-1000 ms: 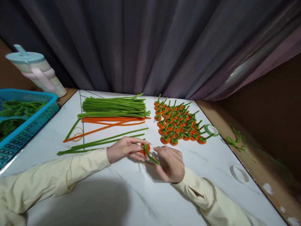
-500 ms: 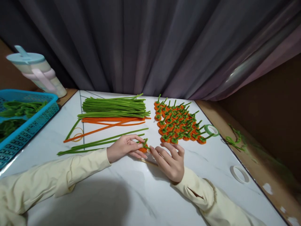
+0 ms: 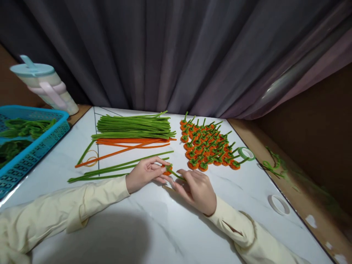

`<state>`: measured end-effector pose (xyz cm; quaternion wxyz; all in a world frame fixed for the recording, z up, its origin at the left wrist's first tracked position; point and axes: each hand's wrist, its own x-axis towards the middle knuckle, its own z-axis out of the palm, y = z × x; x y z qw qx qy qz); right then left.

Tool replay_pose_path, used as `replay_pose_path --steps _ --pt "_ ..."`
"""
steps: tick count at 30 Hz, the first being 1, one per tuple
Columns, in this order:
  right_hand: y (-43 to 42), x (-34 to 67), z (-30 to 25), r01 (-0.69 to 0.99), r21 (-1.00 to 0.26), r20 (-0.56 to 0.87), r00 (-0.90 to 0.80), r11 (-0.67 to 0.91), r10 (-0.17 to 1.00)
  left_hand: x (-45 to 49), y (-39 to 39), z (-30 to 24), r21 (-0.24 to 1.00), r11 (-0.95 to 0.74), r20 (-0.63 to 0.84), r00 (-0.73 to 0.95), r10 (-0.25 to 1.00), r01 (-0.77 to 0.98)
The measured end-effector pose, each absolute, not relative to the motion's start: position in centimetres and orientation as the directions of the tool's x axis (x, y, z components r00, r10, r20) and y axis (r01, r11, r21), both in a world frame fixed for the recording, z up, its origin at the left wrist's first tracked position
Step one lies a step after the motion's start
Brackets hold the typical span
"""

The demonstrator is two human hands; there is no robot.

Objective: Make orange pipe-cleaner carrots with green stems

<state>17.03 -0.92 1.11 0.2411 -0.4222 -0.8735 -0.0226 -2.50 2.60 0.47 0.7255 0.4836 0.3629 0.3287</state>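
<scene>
My left hand (image 3: 147,172) pinches a small orange pipe-cleaner piece (image 3: 167,170) with a green stem, low over the white marble table (image 3: 137,227). My right hand (image 3: 196,189) is closed on the green stem (image 3: 176,175) sticking out of that piece. Both arms wear cream sleeves. Just beyond my hands lie several long green pipe cleaners (image 3: 118,168). Further back sit a bundle of green pipe cleaners (image 3: 133,126) and a few orange pipe cleaners (image 3: 129,143).
A cluster of finished orange pieces with green stems (image 3: 209,146) lies at the back right, beside a green tape roll (image 3: 246,152). A white tape roll (image 3: 278,204) lies near the right edge. A blue basket (image 3: 35,146) and a lidded jug (image 3: 46,86) stand left. A dark curtain hangs behind.
My right hand went from fingers spread beside the orange piece to closed on its green stem. The left hand kept its pinch in place. The view tilted slightly.
</scene>
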Motion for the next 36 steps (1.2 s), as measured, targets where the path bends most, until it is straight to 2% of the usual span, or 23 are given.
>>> replay_pose_path --steps 2,3,5,8,13,16,18,20,22,24,26,29,32,36 --pt "-1.1 17.2 2.5 0.837 -0.255 0.150 -0.460 0.484 0.875 -2.5 2.7 0.5 0.950 0.286 -0.195 0.476 0.857 -0.127" --pt "-1.2 17.2 3.2 0.864 -0.251 0.004 -0.450 0.436 0.893 -2.5 2.7 0.6 0.954 0.273 -0.191 0.454 0.870 -0.123" --pt "-1.6 17.2 4.3 0.889 -0.219 -0.218 -0.447 0.403 0.867 -2.5 2.7 0.6 0.960 0.254 -0.182 0.426 0.886 -0.116" --pt "-2.3 16.8 5.3 0.894 -0.166 -0.372 -0.447 0.415 0.814 -2.5 2.7 0.6 0.961 0.233 -0.153 0.416 0.897 -0.149" --pt "-2.8 16.2 5.2 0.892 -0.140 -0.420 -0.446 0.429 0.790 -2.6 2.6 0.6 0.962 0.203 -0.118 0.391 0.913 -0.184" --pt "-2.4 16.9 4.8 0.896 -0.221 -0.381 -0.443 0.386 0.811 -2.6 2.8 0.8 0.954 0.219 -0.131 0.374 0.918 -0.206" --pt "-2.0 17.8 4.6 0.862 -0.365 -0.340 -0.475 0.351 0.812 -2.6 3.0 0.9 0.946 0.238 -0.149 0.359 0.921 -0.219" --pt "-1.5 18.6 4.6 0.760 -0.588 -0.354 -0.548 0.275 0.758 -2.7 3.1 0.9 0.941 0.247 -0.160 0.338 0.927 -0.231" --pt "-1.1 19.2 4.7 0.586 -0.804 -0.394 -0.651 0.101 0.649 -2.7 3.2 0.9 0.939 0.239 -0.153 0.320 0.935 -0.249" --pt "-0.8 19.4 4.8 0.401 -0.908 -0.395 -0.729 -0.119 0.559 -2.7 3.2 1.0 0.937 0.227 -0.138 0.316 0.939 -0.266" --pt "-0.5 19.1 4.7 0.242 -0.924 -0.369 -0.763 -0.296 0.530 -2.7 3.2 1.0 0.934 0.223 -0.127 0.325 0.937 -0.278" --pt "-0.4 18.1 4.4 0.074 -0.880 -0.364 -0.739 -0.468 0.567 -2.7 3.1 1.0 0.927 0.237 -0.133 0.336 0.932 -0.289" --pt "-0.6 17.2 3.9 -0.043 -0.841 -0.382 -0.658 -0.540 0.648 -2.7 3.1 1.1 0.923 0.252 -0.140 0.355 0.924 -0.290" --pt "-1.2 16.1 3.4 -0.172 -0.812 -0.362 -0.601 -0.557 0.713 -2.6 3.0 0.9 0.940 0.222 -0.118 0.364 0.924 -0.259"
